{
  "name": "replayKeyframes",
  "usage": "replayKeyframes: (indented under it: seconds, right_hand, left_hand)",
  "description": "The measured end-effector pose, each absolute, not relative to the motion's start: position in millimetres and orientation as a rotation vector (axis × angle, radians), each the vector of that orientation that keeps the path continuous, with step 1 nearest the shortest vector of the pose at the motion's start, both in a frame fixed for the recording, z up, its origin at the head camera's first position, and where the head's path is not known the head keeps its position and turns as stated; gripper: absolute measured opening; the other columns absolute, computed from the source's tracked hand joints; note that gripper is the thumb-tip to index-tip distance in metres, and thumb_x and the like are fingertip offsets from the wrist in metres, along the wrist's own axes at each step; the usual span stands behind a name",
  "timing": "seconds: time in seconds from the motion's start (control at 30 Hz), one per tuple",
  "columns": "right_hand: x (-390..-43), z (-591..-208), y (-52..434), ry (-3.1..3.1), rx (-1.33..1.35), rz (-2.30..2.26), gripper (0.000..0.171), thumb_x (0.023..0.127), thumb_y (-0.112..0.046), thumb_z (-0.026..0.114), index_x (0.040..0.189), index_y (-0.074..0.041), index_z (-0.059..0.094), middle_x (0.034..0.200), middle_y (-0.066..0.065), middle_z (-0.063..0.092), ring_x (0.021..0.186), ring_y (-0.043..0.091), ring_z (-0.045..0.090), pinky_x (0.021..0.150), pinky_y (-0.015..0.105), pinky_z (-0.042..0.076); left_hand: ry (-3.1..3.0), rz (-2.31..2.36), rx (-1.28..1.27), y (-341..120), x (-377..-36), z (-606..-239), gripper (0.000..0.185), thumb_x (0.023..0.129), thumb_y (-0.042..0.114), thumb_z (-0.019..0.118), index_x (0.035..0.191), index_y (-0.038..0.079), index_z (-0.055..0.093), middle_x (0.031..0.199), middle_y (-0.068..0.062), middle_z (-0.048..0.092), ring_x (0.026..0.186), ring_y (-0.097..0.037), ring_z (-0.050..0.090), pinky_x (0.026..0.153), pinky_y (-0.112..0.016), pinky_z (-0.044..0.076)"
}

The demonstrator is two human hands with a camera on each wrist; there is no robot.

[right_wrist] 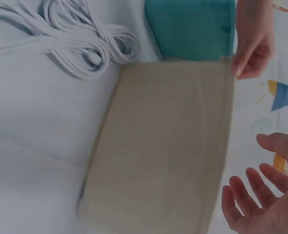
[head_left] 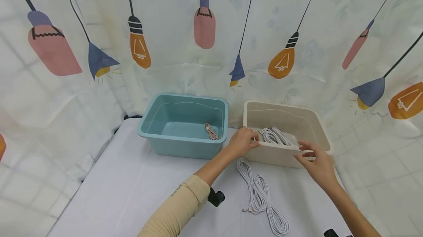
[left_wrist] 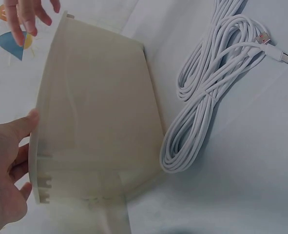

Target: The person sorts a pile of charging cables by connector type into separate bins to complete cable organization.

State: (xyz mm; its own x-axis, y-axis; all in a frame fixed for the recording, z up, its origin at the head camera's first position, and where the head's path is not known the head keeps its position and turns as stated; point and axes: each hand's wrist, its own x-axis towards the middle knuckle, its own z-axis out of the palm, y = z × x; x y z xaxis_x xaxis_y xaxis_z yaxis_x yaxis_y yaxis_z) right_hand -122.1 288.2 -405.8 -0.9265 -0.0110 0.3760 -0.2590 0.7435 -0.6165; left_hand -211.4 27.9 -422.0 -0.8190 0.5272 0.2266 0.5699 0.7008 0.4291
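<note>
A beige bin [head_left: 277, 154] stands at the back right with a bundle of white cable [head_left: 275, 136] inside. My left hand [head_left: 243, 142] grips its near rim toward the left end, thumb outside and fingers over the edge, as the left wrist view shows too [left_wrist: 7, 170]. Near the right part of that rim hovers my right hand [head_left: 318, 165], fingers spread and loosely bent, with nothing in them. In the right wrist view a gap lies between the right hand [right_wrist: 265, 195] and the bin [right_wrist: 158, 146]. White coiled cables [head_left: 261, 196] with a USB plug lie on the table before the bin.
Left of the beige bin stands a teal bin [head_left: 181, 147] holding a small beige-and-brown cable bundle [head_left: 210, 131]. A patterned curtain [head_left: 178, 72] hangs behind the white-covered table [head_left: 109, 193]. Black objects [head_left: 216, 197] show beside the forearms.
</note>
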Motion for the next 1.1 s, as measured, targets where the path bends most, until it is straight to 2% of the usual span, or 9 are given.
replayKeyframes:
  seconds: [0.13, 0.23, 0.37, 0.63, 0.8, 1.1]
  right_hand:
    - [-112, -420, 280, -2.612, 0.202, 1.003, 0.043, 0.088, 0.000, 0.083, 0.128, 0.006, 0.068, 0.105, 0.023, 0.073, 0.088, 0.038, 0.073, 0.069, 0.005, 0.049]
    - [-107, -431, 274, -2.629, 0.198, 1.015, 0.044, 0.087, 0.000, 0.083, 0.128, 0.006, 0.068, 0.104, 0.022, 0.073, 0.090, 0.041, 0.073, 0.069, 0.012, 0.053]
    - [-102, -450, 268, -2.652, 0.201, 1.044, 0.045, 0.087, -0.001, 0.084, 0.128, 0.006, 0.069, 0.103, 0.019, 0.073, 0.088, 0.038, 0.073, 0.068, 0.019, 0.057]
    - [-94, -486, 257, -2.692, 0.194, 1.098, 0.044, 0.084, 0.001, 0.085, 0.125, 0.005, 0.069, 0.102, 0.017, 0.074, 0.083, 0.030, 0.072, 0.067, 0.025, 0.059]
    - [-89, -504, 252, -2.755, 0.180, 1.186, 0.045, 0.085, 0.002, 0.084, 0.127, 0.004, 0.068, 0.108, 0.020, 0.073, 0.084, 0.028, 0.071, 0.065, 0.025, 0.057]
    - [-83, -531, 250, -2.923, 0.080, 1.372, 0.056, 0.081, 0.003, 0.086, 0.133, 0.003, 0.065, 0.112, 0.016, 0.072, 0.084, 0.019, 0.069, 0.067, 0.024, 0.055]
  left_hand:
    - [-2.816, -0.743, -0.907, 28, -212, -422, 0.016, 0.098, 0.032, 0.077, 0.101, 0.017, 0.081, 0.094, 0.000, 0.073, 0.096, -0.016, 0.063, 0.086, -0.027, 0.050]
    - [-2.817, -0.738, -0.904, 28, -212, -422, 0.016, 0.098, 0.032, 0.077, 0.101, 0.017, 0.081, 0.094, 0.001, 0.073, 0.096, -0.015, 0.063, 0.086, -0.027, 0.050]
    - [-2.812, -0.736, -0.907, 29, -212, -422, 0.017, 0.098, 0.032, 0.077, 0.102, 0.016, 0.081, 0.095, 0.000, 0.074, 0.096, -0.016, 0.063, 0.086, -0.027, 0.050]
    - [-2.816, -0.745, -0.895, 29, -211, -423, 0.017, 0.098, 0.032, 0.077, 0.102, 0.016, 0.081, 0.096, 0.000, 0.074, 0.097, -0.016, 0.063, 0.086, -0.028, 0.051]
    - [-2.818, -0.711, -0.896, 29, -211, -422, 0.017, 0.098, 0.033, 0.077, 0.101, 0.017, 0.081, 0.096, 0.001, 0.074, 0.096, -0.015, 0.063, 0.085, -0.027, 0.051]
    - [-2.820, -0.739, -0.892, 29, -211, -423, 0.016, 0.098, 0.032, 0.077, 0.100, 0.017, 0.081, 0.094, 0.001, 0.073, 0.095, -0.015, 0.062, 0.084, -0.027, 0.050]
